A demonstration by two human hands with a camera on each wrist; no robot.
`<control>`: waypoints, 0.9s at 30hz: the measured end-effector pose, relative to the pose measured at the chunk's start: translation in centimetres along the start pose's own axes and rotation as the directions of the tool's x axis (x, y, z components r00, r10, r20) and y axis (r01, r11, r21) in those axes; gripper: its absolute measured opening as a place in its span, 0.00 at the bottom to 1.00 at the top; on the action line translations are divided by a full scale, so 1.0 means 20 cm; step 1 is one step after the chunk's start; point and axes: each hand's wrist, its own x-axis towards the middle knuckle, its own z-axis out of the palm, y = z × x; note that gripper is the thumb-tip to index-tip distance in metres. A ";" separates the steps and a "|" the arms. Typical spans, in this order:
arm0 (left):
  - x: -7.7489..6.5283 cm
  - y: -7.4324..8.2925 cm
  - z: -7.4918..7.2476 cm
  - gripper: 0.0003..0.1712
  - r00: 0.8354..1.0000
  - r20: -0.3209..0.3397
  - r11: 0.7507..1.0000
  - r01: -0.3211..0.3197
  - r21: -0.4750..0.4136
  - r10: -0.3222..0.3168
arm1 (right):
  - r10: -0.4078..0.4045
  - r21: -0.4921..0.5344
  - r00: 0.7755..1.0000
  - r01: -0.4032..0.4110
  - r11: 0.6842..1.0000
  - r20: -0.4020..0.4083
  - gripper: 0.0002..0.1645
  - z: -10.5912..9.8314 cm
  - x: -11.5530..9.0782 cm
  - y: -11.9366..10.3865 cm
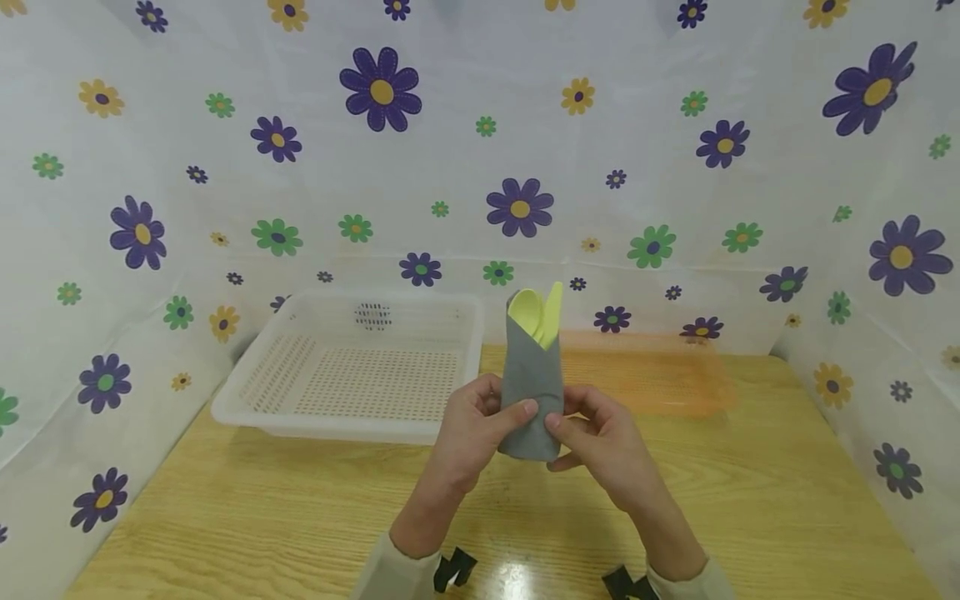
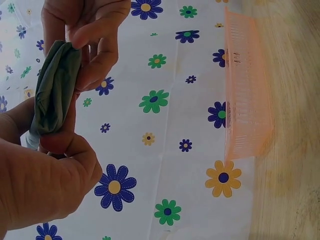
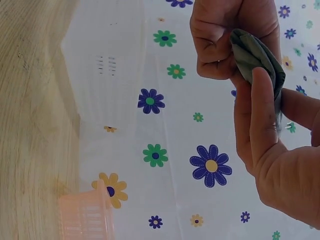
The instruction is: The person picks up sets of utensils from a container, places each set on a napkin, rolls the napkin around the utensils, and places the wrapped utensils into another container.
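Observation:
A grey folded cloth napkin (image 1: 531, 375) stands upright above the table, held between both hands. From its V-shaped top stick out a yellow-green spoon (image 1: 526, 308) and a straight yellow-green handle or blade (image 1: 553, 312); a thinner piece between them is partly hidden. My left hand (image 1: 471, 427) grips the napkin's left edge, thumb across its front. On the other edge, low down, my right hand (image 1: 606, 442) pinches it between thumb and fingers. Both wrist views show the napkin's folded bottom end (image 2: 56, 90) (image 3: 255, 57); the cutlery is out of sight there.
A white perforated plastic basket (image 1: 251, 408) sits at the back left of the wooden table (image 1: 300, 508). Behind the napkin to the right is a shallow orange basket (image 1: 652, 404). A flower-printed sheet (image 1: 450, 167) hangs at the back and sides.

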 end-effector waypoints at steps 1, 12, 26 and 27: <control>0.00 0.00 0.00 0.11 1.000 -0.003 1.000 -0.003 -0.002 0.003 | -0.002 0.004 1.000 0.002 1.000 0.000 0.21 0.00 0.00 0.00; 0.01 -0.02 0.01 0.12 1.000 -0.016 1.000 -0.009 0.005 0.009 | -0.067 -0.063 0.996 0.063 0.996 -0.058 0.18 0.02 0.00 0.01; 0.01 -0.02 0.00 0.12 1.000 -0.018 1.000 -0.013 -0.008 0.012 | -0.076 -0.088 0.995 0.070 0.994 -0.068 0.18 0.03 0.00 0.01; 0.01 -0.02 0.00 0.12 1.000 -0.017 1.000 -0.011 -0.005 0.011 | -0.073 -0.089 0.995 0.067 0.994 -0.069 0.18 0.03 0.00 0.01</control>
